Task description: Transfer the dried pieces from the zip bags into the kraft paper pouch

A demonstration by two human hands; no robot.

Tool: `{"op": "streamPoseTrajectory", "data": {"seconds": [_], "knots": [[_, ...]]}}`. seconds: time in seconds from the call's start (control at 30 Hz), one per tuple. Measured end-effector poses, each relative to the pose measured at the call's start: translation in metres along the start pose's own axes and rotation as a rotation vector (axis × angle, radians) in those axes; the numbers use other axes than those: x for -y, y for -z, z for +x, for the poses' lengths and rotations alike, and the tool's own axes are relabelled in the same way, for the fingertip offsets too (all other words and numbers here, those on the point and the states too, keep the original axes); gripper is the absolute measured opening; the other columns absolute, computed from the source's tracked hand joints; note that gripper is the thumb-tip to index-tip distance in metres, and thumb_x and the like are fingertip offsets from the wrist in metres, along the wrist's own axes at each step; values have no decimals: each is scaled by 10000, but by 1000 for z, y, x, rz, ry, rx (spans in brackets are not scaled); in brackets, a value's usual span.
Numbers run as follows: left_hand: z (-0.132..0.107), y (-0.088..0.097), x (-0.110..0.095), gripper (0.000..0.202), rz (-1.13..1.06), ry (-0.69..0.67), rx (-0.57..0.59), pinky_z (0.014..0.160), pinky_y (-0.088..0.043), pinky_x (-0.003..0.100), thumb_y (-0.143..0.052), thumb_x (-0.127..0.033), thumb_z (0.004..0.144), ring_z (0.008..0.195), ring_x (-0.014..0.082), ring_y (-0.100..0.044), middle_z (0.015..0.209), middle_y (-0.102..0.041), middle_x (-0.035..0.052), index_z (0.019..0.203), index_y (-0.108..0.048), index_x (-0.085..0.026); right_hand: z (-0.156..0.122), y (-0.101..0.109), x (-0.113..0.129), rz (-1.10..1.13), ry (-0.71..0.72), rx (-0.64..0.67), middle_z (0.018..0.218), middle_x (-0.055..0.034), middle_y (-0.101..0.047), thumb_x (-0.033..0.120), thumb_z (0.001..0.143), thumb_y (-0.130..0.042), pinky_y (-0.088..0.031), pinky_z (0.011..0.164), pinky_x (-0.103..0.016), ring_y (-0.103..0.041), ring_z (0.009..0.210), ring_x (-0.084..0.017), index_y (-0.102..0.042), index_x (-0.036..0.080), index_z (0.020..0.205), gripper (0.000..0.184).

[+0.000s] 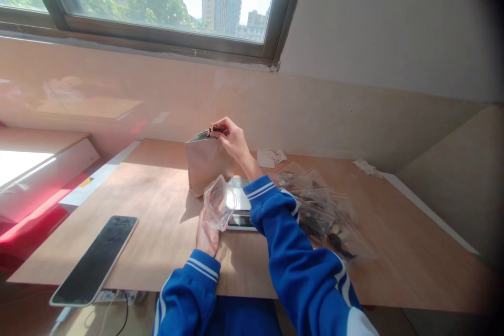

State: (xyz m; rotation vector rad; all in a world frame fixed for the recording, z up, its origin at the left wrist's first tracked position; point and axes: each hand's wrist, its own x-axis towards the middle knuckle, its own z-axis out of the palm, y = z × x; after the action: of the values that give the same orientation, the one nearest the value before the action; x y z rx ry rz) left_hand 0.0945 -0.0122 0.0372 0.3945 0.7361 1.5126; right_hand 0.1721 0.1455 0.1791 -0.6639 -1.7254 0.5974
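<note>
My left hand holds a small clear plastic zip bag open-mouthed and upright, just in front of a small digital scale. My right hand is raised over the open top of a standing brown paper pouch, its fingers pinched on some small dark pieces. Both arms wear blue sleeves with white stripes. The pouch stands behind the scale on the wooden table.
A pile of clear zip bags with dark contents lies right of the scale. A phone lies face up at the table's front left edge, cables under it. Crumpled white paper sits near the wall. A window is above.
</note>
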Motion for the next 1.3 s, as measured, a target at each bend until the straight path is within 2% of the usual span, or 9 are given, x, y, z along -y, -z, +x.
{"op": "streamPoseTrajectory", "data": {"seconds": [0.17, 0.3, 0.47, 0.6, 0.7, 0.83, 1.0, 1.13, 1.3], "knots": [[5, 6, 4, 520, -62, 32, -63, 819, -536, 286, -595, -327, 824, 1065, 228, -616, 1288, -575, 107, 1323, -490, -228, -6, 3, 10, 7, 34, 117, 882, -12, -631, 272, 821, -538, -469, 779, -275, -612, 836, -155, -533, 207, 874, 84], [8, 13, 6, 478, -76, 47, -33, 836, -533, 287, -549, -315, 856, 1083, 230, -609, 1263, -596, 94, 1322, -495, -220, -15, 4, 15, -164, 29, 155, 911, -24, -629, 262, 880, -468, -433, 810, -264, -577, 868, -151, -545, 204, 897, 98], [8, 21, 8, 453, -101, 48, -8, 886, -518, 281, -519, -313, 873, 1136, 221, -583, 1278, -591, 92, 1313, -505, -207, -29, 3, 27, -436, -60, 188, 834, -35, -648, 293, 944, -377, -408, 786, -260, -558, 843, -164, -589, 201, 811, 267], [7, 23, 9, 423, -93, 34, 23, 902, -512, 279, -499, -281, 881, 1128, 196, -591, 1254, -606, 94, 1297, -513, -208, -32, 3, 47, -587, -202, 234, 703, -36, -650, 362, 946, -385, -415, 710, -272, -573, 736, -177, -624, 209, 684, 386], [7, 24, 10, 423, -94, 31, 31, 865, -530, 275, -503, -274, 873, 1087, 192, -614, 1237, -616, 95, 1292, -514, -217, -29, 0, 61, -675, -308, 311, 805, -73, -698, 403, 940, -412, -426, 693, -303, -613, 756, -209, -674, 210, 747, 378], [6, 22, 9, 442, -79, 46, -3, 815, -547, 279, -493, -284, 874, 1032, 193, -637, 1221, -625, 102, 1312, -492, -223, -23, -10, 65, -768, -433, 309, 922, -136, -710, 431, 954, -382, -439, 743, -344, -645, 873, -263, -705, 183, 845, 421], [0, 16, 5, 497, -57, 42, -11, 792, -539, 273, -516, -210, 851, 999, 198, -644, 1236, -616, 121, 1345, -458, -209, -25, -12, 65, -773, -367, 299, 896, -111, -713, 400, 957, -378, -437, 725, -335, -646, 865, -259, -701, 208, 834, 395], [-1, 16, 2, 491, -111, 50, 0, 839, -527, 283, -498, -223, 865, 1054, 211, -619, 1246, -608, 123, 1351, -453, -182, -31, -4, 72, -691, -294, 174, 823, -73, -683, 384, 954, -390, -425, 722, -325, -628, 796, -229, -651, 219, 791, 349], [1, 14, 1, 487, -129, 112, 15, 825, -556, 342, -518, -342, 867, 1010, 237, -644, 1290, -578, 99, 1339, -471, -235, -67, 4, 73, -442, -267, -287, 946, -60, -622, 414, 932, -414, -434, 808, -314, -584, 879, -194, -568, 223, 865, 254]]}}
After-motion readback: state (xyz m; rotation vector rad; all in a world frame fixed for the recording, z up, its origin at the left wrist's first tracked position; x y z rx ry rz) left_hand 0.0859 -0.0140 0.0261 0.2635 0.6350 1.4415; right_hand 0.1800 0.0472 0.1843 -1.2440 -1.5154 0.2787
